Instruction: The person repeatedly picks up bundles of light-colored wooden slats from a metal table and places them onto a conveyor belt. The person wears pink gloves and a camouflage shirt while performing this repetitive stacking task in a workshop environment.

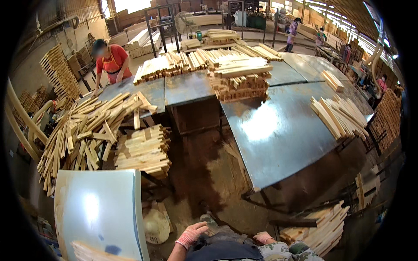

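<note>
My left hand [192,234], in a pinkish knit work glove, is held in front of my dark apron [228,247]. Its fingers stretch out loosely and nothing shows in them. On the other side of the apron, my right hand [263,237] is low by my camouflage trousers [278,251], also gloved; its fingers are too small and partly hidden to read. Nearest on the right is a pile of pale wood strips [320,228]. To the left stands a smooth metal-topped table [98,204], with more wood strips [98,252] at its near edge.
A large metal table [283,130] spans the right, bearing stacked strips [239,78] and a looser bundle [339,115]. Jumbled strips [87,130] and a neat stack [143,150] lie left. A person in red [114,63] works beyond. A round pale object [155,226] is on the floor.
</note>
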Demonstrator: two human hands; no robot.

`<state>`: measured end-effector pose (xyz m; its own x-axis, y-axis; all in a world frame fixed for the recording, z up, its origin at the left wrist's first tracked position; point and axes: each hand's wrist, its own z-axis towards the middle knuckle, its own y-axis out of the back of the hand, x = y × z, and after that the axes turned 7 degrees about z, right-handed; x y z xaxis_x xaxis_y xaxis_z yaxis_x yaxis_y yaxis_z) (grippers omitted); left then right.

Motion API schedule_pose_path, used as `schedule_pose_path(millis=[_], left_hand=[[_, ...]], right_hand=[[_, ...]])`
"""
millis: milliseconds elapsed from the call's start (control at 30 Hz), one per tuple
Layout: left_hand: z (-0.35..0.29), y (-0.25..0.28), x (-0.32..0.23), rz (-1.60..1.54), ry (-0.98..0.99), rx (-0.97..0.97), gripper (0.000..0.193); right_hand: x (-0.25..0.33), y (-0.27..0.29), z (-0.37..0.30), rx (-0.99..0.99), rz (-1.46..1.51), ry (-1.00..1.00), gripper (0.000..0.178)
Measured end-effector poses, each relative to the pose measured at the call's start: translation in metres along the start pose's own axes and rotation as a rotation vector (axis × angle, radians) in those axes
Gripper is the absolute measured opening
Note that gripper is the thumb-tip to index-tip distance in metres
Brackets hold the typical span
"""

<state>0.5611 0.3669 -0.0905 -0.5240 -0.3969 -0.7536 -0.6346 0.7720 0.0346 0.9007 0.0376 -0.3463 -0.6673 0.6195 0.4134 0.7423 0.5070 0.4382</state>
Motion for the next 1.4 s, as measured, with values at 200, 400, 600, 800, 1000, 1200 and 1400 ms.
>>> schedule_pose_path(millis=[200,400,600,800,1000,1200,1400], left_hand=[[0.122,0.087,-0.112,0.032,0.011,0.065,0.061],[0.24,0.173,-0.246,0.409,-0.197,0.037,0.07],[0.326,0.206,-0.299,0.249,-0.054,0.135,0.07],[0.44,0.257,-0.349,0.326,0.023,0.035,0.07],[0.522,0.324,-0.465,0.286,-0.019,-0.128,0.065],[0.622,0.387,-0.522,0.281,-0.052,-0.181,0.067],[0.757,0.502,-0.63,0.496,-0.077,-0.325,0.082]], right_hand=[[0.089,0.144,0.063,-0.186,-0.261,0.247,0.03],[0.21,0.298,0.163,-0.375,1.329,-0.217,0.068],[0.291,0.406,0.229,-0.39,1.196,-0.215,0.063],[0.306,0.54,0.367,-0.372,0.829,-0.052,0.064],[0.396,0.703,0.458,-0.367,0.722,0.199,0.068],[0.489,0.806,0.485,-0.233,0.895,0.252,0.066],[0.492,0.823,0.531,-0.247,0.855,0.211,0.069]])
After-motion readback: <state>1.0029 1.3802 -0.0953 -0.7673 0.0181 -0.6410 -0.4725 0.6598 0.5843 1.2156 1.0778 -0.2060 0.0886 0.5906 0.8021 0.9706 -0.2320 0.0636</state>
